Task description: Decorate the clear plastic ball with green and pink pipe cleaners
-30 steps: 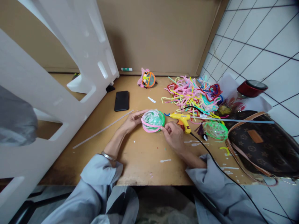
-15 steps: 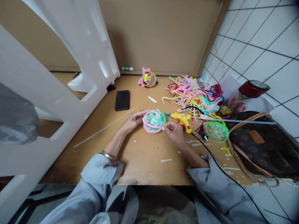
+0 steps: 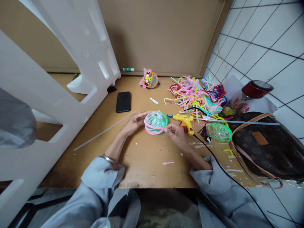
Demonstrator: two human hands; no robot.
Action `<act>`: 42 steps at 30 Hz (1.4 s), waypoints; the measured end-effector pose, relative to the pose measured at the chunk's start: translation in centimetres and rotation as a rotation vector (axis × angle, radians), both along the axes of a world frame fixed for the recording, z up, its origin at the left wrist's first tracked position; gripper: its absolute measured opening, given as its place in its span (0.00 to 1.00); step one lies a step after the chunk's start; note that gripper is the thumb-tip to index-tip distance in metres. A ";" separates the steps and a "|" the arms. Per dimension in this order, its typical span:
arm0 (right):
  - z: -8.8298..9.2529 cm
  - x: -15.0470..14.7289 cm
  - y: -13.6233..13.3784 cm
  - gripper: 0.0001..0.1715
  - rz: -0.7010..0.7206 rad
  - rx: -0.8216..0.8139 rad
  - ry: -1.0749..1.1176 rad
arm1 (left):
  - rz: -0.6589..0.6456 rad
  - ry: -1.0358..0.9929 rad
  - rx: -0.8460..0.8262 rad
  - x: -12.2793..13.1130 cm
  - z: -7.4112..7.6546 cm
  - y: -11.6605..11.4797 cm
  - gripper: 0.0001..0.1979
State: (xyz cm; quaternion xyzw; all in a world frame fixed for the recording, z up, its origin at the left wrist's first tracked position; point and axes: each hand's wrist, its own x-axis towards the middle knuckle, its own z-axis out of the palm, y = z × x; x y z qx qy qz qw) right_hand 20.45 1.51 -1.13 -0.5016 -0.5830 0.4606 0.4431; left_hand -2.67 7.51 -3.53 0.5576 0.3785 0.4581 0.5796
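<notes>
Between my hands is a clear round ball point(image 3: 156, 121) with white and green strands showing, ringed by a pink pipe cleaner point(image 3: 153, 130) along its lower front and a green one at its right. My left hand point(image 3: 137, 122) curves around the ball's left and far side, fingers against it. At the ball's lower right, my right hand point(image 3: 175, 132) pinches the pink pipe cleaner between thumb and finger. Just right of the ball lies a yellow hot glue gun point(image 3: 186, 121), its blue-tipped nozzle pointing left and a long glue stick point(image 3: 247, 123) sticking out behind.
Tangled pipe cleaners point(image 3: 194, 95) lie at the back right. Nearby are a second green-ringed ball point(image 3: 219, 132), a red-lidded bottle point(image 3: 257, 88) and a brown handbag point(image 3: 268, 145). A phone point(image 3: 123, 102), another glue stick point(image 3: 104, 130) and an orange-ringed decorated ball point(image 3: 151, 79) sit left and behind.
The view has shifted very slightly. Both hands stay at the ball, in nearly the same pose; the right fingers remain on the pink pipe cleaner.
</notes>
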 end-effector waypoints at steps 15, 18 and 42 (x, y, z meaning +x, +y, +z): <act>-0.3 0.3 0.2 0.17 0.046 -0.009 0.009 | 0.011 -0.015 -0.006 0.1 -0.2 0.0 0.34; -0.4 0.3 0.5 0.20 0.066 -0.066 0.043 | 0.008 -0.022 -0.008 0.3 0.0 -0.1 0.33; -0.4 -0.7 0.0 0.28 -0.033 -0.085 0.152 | -0.005 -0.177 -0.156 1.0 0.8 0.0 0.28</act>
